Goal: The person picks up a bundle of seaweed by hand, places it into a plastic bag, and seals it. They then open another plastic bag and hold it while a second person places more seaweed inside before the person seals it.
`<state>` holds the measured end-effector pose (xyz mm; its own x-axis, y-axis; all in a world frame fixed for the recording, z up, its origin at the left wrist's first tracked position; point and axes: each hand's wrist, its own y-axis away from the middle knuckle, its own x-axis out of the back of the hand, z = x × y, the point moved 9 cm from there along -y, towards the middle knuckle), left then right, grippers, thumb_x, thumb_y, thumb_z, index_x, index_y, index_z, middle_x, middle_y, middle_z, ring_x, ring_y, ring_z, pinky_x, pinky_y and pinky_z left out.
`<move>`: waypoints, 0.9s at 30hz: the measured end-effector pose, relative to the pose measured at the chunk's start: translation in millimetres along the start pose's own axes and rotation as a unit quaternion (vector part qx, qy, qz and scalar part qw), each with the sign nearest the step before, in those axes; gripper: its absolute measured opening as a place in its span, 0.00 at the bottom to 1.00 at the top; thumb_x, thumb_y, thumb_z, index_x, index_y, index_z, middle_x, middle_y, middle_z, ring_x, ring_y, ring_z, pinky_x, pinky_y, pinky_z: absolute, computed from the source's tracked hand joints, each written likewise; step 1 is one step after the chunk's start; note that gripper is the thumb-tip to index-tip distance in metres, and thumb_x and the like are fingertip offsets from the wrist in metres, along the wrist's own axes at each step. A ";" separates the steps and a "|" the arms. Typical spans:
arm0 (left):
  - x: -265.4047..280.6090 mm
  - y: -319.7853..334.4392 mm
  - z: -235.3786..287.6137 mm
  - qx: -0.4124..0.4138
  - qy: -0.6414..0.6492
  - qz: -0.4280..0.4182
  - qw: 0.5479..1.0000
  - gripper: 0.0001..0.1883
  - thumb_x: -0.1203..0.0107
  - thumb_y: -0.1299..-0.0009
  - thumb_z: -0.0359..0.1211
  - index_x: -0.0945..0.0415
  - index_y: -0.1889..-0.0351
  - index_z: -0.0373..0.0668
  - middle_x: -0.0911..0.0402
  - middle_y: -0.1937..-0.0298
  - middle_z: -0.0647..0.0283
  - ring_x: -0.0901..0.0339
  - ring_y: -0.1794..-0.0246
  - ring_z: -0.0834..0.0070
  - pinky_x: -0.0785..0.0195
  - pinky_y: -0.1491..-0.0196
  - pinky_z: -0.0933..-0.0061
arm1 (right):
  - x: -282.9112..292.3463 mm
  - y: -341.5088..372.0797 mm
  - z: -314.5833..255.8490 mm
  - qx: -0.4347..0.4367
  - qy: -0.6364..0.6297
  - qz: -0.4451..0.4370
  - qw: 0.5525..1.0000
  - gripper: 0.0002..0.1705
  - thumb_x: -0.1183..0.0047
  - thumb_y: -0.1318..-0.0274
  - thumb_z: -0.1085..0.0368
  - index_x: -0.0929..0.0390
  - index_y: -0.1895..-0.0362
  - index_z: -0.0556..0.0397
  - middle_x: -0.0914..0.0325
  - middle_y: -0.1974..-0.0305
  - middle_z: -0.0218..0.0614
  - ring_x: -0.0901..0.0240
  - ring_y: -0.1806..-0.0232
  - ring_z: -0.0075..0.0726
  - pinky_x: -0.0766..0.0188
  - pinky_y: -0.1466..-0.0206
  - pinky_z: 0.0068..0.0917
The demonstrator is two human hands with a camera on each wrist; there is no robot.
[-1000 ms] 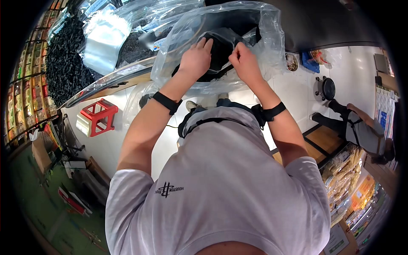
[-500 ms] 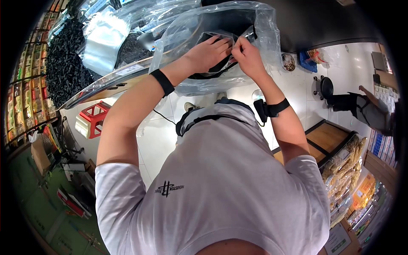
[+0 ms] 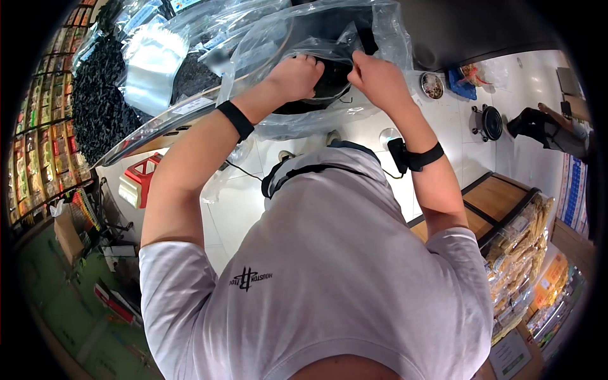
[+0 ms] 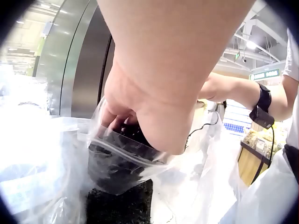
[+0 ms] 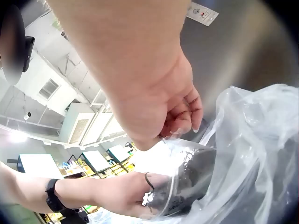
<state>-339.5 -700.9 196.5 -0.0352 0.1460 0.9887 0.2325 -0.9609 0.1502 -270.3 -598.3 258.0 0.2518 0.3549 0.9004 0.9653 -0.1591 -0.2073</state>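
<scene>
A clear zip bag (image 4: 117, 170) with dark dried strands inside stands with its mouth up, within a large clear plastic bag (image 3: 394, 44). My right hand (image 3: 382, 81) pinches the zip bag's rim between thumb and curled fingers, as the right wrist view shows. At the mouth, my left hand (image 3: 296, 77) has its fingers bent down into the opening, dark strands (image 4: 135, 134) showing between fingers and thumb. Its fingertips are partly hidden. One thin strand (image 5: 148, 181) loops over this hand. More dark strands (image 4: 119, 205) lie below the zip bag.
Left of the hands, a display counter bears a dark heap (image 3: 101, 95) and a stack of clear bags (image 3: 155, 66). A red stool (image 3: 140, 180) stands under it. Bowls of food (image 3: 432, 85) and a wheeled black base (image 3: 489, 121) are on the floor to the right. Another person (image 3: 551, 130) is farther off.
My left hand, first laid with straighter fingers over the bag mouth, has curled its fingers and drawn back left. The right hand has shifted slightly right, keeping hold of the zip bag's rim.
</scene>
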 end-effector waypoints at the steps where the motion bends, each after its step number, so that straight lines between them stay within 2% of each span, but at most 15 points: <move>1: -3.3 -0.7 1.4 0.011 -0.013 -0.032 0.999 0.35 0.30 0.45 0.44 0.28 0.43 0.35 0.18 0.52 0.54 0.21 0.48 0.59 0.28 0.44 0.62 | 0.9 -3.0 -2.0 0.020 0.008 0.007 1.000 0.11 0.47 0.43 0.60 0.29 0.68 0.54 0.21 0.74 0.47 0.23 0.69 0.58 0.27 0.67 0.49; 3: -3.3 -1.5 6.3 0.022 -0.026 -0.061 0.998 0.38 0.29 0.46 0.45 0.30 0.41 0.34 0.18 0.53 0.54 0.21 0.48 0.59 0.28 0.44 0.63 | 1.3 -5.3 -6.6 0.041 0.018 0.016 0.999 0.11 0.47 0.43 0.59 0.29 0.67 0.54 0.21 0.74 0.46 0.22 0.69 0.58 0.26 0.66 0.49; 7: -1.2 -0.1 18.3 0.023 -0.055 -0.103 0.993 0.44 0.29 0.48 0.50 0.31 0.38 0.33 0.21 0.47 0.53 0.21 0.47 0.59 0.29 0.43 0.60 | -6.8 -11.7 -14.7 0.031 -0.049 0.017 0.998 0.12 0.47 0.41 0.59 0.30 0.68 0.54 0.21 0.72 0.46 0.23 0.68 0.58 0.28 0.66 0.49; 9: -10.3 1.3 19.0 0.034 -0.009 -0.131 0.991 0.46 0.29 0.47 0.48 0.34 0.34 0.33 0.24 0.42 0.50 0.22 0.45 0.56 0.30 0.41 0.59 | -11.2 -14.2 -14.7 0.036 -0.154 0.018 0.987 0.11 0.48 0.40 0.60 0.31 0.67 0.55 0.25 0.74 0.45 0.26 0.70 0.56 0.31 0.68 0.43; 10: -13.4 1.9 17.9 0.035 -0.008 -0.132 0.991 0.46 0.29 0.47 0.48 0.34 0.34 0.33 0.24 0.42 0.50 0.22 0.45 0.56 0.30 0.41 0.59 | -12.6 -15.1 -15.1 0.036 -0.155 0.017 0.987 0.11 0.48 0.40 0.60 0.31 0.67 0.55 0.25 0.74 0.45 0.26 0.70 0.56 0.31 0.68 0.43; 12: -9.5 0.1 11.6 0.041 0.076 -0.066 0.994 0.46 0.28 0.49 0.43 0.37 0.36 0.32 0.23 0.45 0.49 0.22 0.47 0.53 0.30 0.39 0.59 | -19.0 -17.0 -16.0 0.030 -0.216 -0.024 0.976 0.11 0.49 0.39 0.61 0.31 0.67 0.56 0.26 0.75 0.46 0.27 0.72 0.55 0.32 0.68 0.41; 13: -15.9 0.1 6.9 0.042 0.077 -0.066 0.994 0.46 0.28 0.49 0.43 0.37 0.36 0.32 0.23 0.45 0.49 0.22 0.47 0.53 0.30 0.39 0.59 | -18.2 -17.6 -16.9 0.030 -0.216 -0.025 0.976 0.11 0.49 0.39 0.61 0.31 0.67 0.56 0.26 0.75 0.46 0.27 0.72 0.55 0.32 0.68 0.41; 15: 11.0 4.0 17.5 -0.072 0.142 0.119 0.980 0.43 0.29 0.49 0.39 0.37 0.37 0.32 0.25 0.44 0.48 0.22 0.49 0.50 0.29 0.40 0.56 | -16.1 -18.8 -13.3 -0.004 -0.274 -0.016 0.962 0.11 0.49 0.40 0.61 0.32 0.67 0.56 0.26 0.76 0.45 0.29 0.73 0.54 0.33 0.68 0.40; 16: 8.7 3.8 17.6 -0.070 0.143 0.118 0.980 0.43 0.29 0.49 0.39 0.37 0.37 0.32 0.25 0.44 0.48 0.22 0.49 0.50 0.29 0.40 0.56 | -15.6 -20.8 -14.3 -0.004 -0.274 -0.018 0.961 0.11 0.49 0.40 0.61 0.32 0.67 0.56 0.26 0.76 0.45 0.29 0.73 0.54 0.33 0.68 0.40; 18: -6.1 -2.1 14.7 -0.040 0.180 0.054 0.981 0.42 0.30 0.48 0.40 0.37 0.38 0.32 0.23 0.47 0.48 0.22 0.50 0.49 0.27 0.43 0.57 | -10.6 -26.3 -15.3 0.009 -0.243 -0.002 0.970 0.12 0.48 0.40 0.61 0.32 0.68 0.56 0.26 0.76 0.45 0.28 0.73 0.53 0.33 0.68 0.41; 19: -6.3 -4.5 14.1 -0.040 0.180 0.054 0.981 0.42 0.30 0.48 0.40 0.37 0.38 0.32 0.23 0.47 0.48 0.22 0.50 0.49 0.27 0.43 0.57 | -8.9 -27.3 -14.7 0.009 -0.243 -0.003 0.970 0.12 0.48 0.40 0.61 0.32 0.68 0.56 0.26 0.76 0.45 0.28 0.73 0.53 0.33 0.68 0.41; 21: -21.7 -10.4 8.5 -0.008 0.158 -0.039 0.987 0.38 0.34 0.47 0.39 0.33 0.39 0.33 0.20 0.52 0.46 0.23 0.48 0.48 0.27 0.44 0.56 | -6.4 -28.0 -18.8 0.048 -0.176 -0.014 0.983 0.12 0.48 0.41 0.61 0.32 0.68 0.56 0.27 0.76 0.45 0.28 0.73 0.55 0.33 0.68 0.42; 27: -16.4 -10.3 -6.4 0.023 0.172 -0.055 0.983 0.38 0.39 0.45 0.35 0.37 0.34 0.40 0.19 0.53 0.47 0.20 0.52 0.48 0.27 0.49 0.53 | -15.1 -28.4 -8.5 0.069 -0.128 -0.034 0.989 0.11 0.48 0.41 0.61 0.32 0.68 0.55 0.27 0.77 0.47 0.28 0.72 0.58 0.33 0.68 0.44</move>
<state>-347.5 -694.9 178.8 -0.3882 0.1532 0.9087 0.2528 -0.9305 0.2649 -302.1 -606.9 253.6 0.1792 0.5847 0.7912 0.9762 -0.0060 -0.2166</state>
